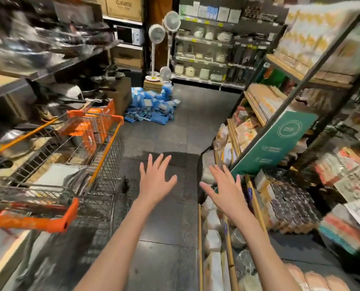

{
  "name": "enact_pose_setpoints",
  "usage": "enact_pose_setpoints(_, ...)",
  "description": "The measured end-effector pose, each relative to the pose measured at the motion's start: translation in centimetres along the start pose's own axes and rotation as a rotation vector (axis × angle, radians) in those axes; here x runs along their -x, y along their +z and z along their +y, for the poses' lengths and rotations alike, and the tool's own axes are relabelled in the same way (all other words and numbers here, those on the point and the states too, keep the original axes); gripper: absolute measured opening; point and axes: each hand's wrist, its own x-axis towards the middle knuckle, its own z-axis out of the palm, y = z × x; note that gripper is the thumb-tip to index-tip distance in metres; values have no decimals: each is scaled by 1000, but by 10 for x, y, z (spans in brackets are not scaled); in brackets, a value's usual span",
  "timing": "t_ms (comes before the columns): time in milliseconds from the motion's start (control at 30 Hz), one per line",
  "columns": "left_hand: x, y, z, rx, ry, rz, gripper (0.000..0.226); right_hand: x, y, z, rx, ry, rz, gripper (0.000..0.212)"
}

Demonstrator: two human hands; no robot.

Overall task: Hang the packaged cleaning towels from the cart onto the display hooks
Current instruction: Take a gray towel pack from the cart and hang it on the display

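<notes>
Both my hands are stretched out over the dark aisle floor with fingers spread, holding nothing. My left hand [156, 179] hovers just right of the wire shopping cart [103, 156] with orange trim. My right hand [227, 191] is close to the lower front of the shelving on the right. Inside the cart lie flat packaged goods [58, 175], pale and blurred, with orange packs [90, 131] standing at its far end. Hanging packaged goods [351, 181] fill the display on the far right. The picture is blurred by motion.
Shelves of pans and cookware line the left [55, 49]. A wooden-edged shelf rack with a green sign [277, 141] runs along the right. A heap of blue packages [153, 106] lies on the floor ahead, with standing fans [157, 34] and appliance shelves behind.
</notes>
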Motion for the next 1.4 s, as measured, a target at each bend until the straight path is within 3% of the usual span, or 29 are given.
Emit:
enact_pose_setpoints(467, -158, 13, -114, -91, -269, 20, 76, -228, 73, -41, -3, -207, -109, 73)
enact_pose_setpoints(633, -208, 19, -149, -61, -470, 73, 84, -320, 108, -62, 26, -382, -211, 82)
enact_pose_setpoints(767, -231, 9, -177, 2, -662, 191, 86, -392, 120, -92, 32, -551, -266, 77)
enact_pose_setpoints(967, -225, -1, -234, 35, -959, 282, 85, -458, 159, -168, -10, -783, -346, 80)
enact_pose_setpoints(1100, -210, 2, -280, -3, -1119, 347, 87, -476, 206, -233, 2, -936, -422, 111)
enact_pose_setpoints(1267, -201, 12, -352, 72, -1266, 379, 90, -493, 264, -308, 56, -1078, -476, 114)
enact_pose_setpoints(1400, -199, 17, -388, 109, -1374, 391, 91, -503, 307, -357, 107, -1141, -572, 96)
